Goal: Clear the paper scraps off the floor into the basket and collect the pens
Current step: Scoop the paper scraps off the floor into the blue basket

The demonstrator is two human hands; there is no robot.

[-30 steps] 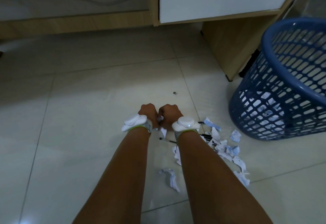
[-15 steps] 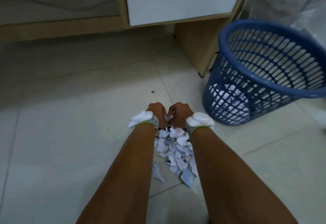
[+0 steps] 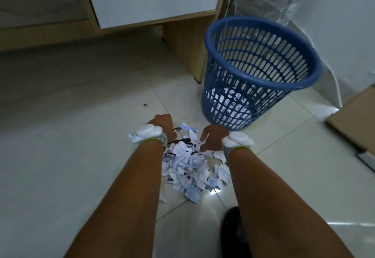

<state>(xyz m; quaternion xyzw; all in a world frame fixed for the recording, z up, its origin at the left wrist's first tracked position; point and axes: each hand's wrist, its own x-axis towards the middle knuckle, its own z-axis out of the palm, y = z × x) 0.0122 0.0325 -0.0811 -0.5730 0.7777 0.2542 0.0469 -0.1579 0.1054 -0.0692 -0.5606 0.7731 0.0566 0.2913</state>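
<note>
1. both forearms are bare, with no sleeves.
2. the left wrist carries a white rounded plastic wrist device [image 3: 146, 134] on a grey strap with a thin green edge.
3. the right wrist carries a second white rounded plastic device [image 3: 237, 139], round on top, with the same grey and green strap.

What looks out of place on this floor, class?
A heap of torn white paper scraps lies spilled on the tiled floor between the person's forearms, short of the blue plastic basket. Dark pens lie tangled in its far edge.
</note>
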